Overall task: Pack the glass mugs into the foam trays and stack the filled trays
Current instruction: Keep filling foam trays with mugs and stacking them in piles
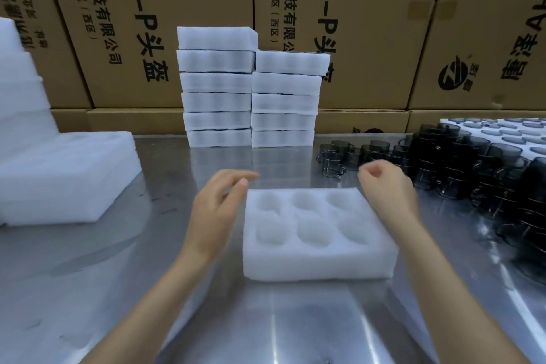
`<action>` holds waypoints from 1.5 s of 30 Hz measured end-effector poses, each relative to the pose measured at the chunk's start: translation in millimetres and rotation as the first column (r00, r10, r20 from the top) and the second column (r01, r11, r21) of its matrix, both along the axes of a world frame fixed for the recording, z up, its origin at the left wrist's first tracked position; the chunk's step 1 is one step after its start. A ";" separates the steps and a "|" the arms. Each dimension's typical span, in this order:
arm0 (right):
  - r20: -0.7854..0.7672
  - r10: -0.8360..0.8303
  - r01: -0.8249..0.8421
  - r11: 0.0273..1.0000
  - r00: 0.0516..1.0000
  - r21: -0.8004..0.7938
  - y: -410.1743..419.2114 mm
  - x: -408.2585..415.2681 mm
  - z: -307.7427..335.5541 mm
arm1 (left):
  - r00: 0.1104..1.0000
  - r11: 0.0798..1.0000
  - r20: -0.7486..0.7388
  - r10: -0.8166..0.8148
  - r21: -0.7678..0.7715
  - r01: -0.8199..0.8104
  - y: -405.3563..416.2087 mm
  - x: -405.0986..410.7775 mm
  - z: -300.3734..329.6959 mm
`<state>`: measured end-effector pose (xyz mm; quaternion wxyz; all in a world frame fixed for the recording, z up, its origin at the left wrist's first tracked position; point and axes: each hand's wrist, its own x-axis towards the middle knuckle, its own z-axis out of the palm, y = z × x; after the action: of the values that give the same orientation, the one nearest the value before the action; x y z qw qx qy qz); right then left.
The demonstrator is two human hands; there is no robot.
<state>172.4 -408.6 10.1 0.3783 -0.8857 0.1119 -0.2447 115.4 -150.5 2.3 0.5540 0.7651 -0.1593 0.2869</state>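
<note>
Hands (298, 201) flank foam tray (317, 263) — 6 hollows.

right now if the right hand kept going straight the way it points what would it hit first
Probably the small smoky grey glass mugs just beyond the right hand; its curled fingers point up-left toward them, though depth is unclear.

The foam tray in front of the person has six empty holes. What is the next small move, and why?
Probably the right hand should reach right to the dark glass mugs and take one for the foam tray. All six pockets look empty, both hands hold nothing, and the left hand hovers beside the tray, so it is ready to fill.
</note>
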 end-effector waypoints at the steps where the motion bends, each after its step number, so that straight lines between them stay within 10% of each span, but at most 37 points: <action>1: 0.008 0.033 -0.033 0.998 0.999 -0.049 4.5 13.2 2.7 | 0.995 0.995 -0.102 0.006 -0.098 -0.016 -4.0 8.5 -5.1; 6: -0.154 0.120 -0.165 0.933 0.981 -0.321 21.2 73.5 -9.2 | 0.888 0.871 -0.410 -0.206 -0.491 -0.024 -23.2 30.7 -35.2; 18: -0.454 0.138 -0.340 0.852 0.880 -0.399 13.9 128.6 -4.6 | 0.871 0.938 -0.461 -0.168 -0.346 -0.001 -16.9 49.7 -44.8; 25: -0.368 -0.009 -0.204 0.820 0.930 -0.535 20.8 110.1 -0.7 | 0.864 0.945 -0.466 -0.190 -0.325 0.033 -18.1 49.3 -44.1; 33: 0.211 0.398 -0.337 0.901 0.893 -0.275 54.9 33.7 28.9 | 0.891 0.955 -0.437 -0.122 -0.298 -0.016 -22.9 47.0 -42.1; 45: 0.027 0.593 -0.541 0.752 0.805 -0.378 93.4 -6.6 14.8 | 0.939 0.958 -0.334 -0.082 -0.286 -0.019 -24.6 49.3 -45.9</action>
<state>165.8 -315.2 24.9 0.2769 -0.9103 -0.2357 -0.1979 164.7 -175.1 -43.6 0.6822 0.7128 -0.0298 0.1603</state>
